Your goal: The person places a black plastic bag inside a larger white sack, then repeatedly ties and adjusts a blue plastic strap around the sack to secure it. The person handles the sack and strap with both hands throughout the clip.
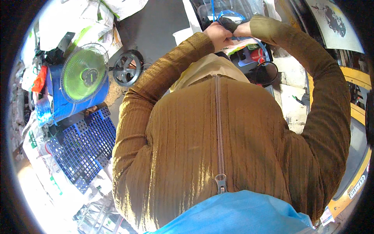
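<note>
Blue strap (233,13) forms a thin loop at the top centre of the view, directly beside both hands, with a further length passing below the right hand. The left hand (219,36) is positioned at the left side of the strap with its fingers bent inward; it cannot be told whether they close on the strap. The right hand (243,30) lies just beside the left, pointing toward it; its fingertips are hidden, so their spacing and grip cannot be told. Clear plastic (249,6) lies beyond the hands, behind the loop. A red object (257,54) sits below the right hand, above a dark round rim (267,73). Both arms, in ribbed brown sleeves (331,89), curve around to meet at the strap. The matching jacket (187,136) has a zip (220,128) down the front, and light blue cloth (233,214) covers the lower edge. To the left, a fan (84,73) with green blades stands in front of a blue drum (83,105), near a grey wheel (127,68). Below the drum lies a dark blue plastic grid (83,146).
</note>
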The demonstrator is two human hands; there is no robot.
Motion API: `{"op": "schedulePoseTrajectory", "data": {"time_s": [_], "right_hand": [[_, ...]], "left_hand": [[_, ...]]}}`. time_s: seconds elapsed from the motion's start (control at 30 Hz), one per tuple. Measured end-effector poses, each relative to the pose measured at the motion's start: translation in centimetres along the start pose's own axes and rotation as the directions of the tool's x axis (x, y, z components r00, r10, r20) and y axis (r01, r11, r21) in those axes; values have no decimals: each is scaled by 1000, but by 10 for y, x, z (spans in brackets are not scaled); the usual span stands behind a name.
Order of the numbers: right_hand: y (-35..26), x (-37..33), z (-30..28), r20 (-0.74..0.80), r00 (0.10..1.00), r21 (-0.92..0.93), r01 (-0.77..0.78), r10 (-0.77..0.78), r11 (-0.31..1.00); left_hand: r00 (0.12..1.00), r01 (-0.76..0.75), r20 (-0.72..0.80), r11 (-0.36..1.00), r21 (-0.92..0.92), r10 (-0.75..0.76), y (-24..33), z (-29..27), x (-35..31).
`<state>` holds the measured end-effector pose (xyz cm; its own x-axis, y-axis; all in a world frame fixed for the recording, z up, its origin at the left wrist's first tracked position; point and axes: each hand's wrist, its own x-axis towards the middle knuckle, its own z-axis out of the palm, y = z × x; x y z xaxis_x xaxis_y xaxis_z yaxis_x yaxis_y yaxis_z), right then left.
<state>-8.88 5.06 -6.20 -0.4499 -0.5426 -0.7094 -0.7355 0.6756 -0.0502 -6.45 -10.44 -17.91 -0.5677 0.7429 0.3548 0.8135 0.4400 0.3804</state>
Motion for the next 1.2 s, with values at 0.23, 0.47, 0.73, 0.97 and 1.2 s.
{"op": "schedulePoseTrajectory", "data": {"time_s": [0.23,0.47,0.73,0.97,1.2], "right_hand": [[13,-11,21,-74,996,450,84,-56,889],[13,36,52,-10,996,300,-79,86,951],[37,59,77,-75,994,-14,77,-77,997],[52,75,94,-79,995,69,62,-56,996],[35,72,101,-91,993,72,85,-79,994]], "left_hand": [[998,57,-12,997,-55,-58,-4,3,-1],[999,24,-23,998,-57,-25,-8,8,-2],[999,48,-25,998,-33,-49,-10,8,1],[995,104,13,992,-69,-104,-9,2,0],[995,92,61,983,-157,-83,-9,2,8]]}}
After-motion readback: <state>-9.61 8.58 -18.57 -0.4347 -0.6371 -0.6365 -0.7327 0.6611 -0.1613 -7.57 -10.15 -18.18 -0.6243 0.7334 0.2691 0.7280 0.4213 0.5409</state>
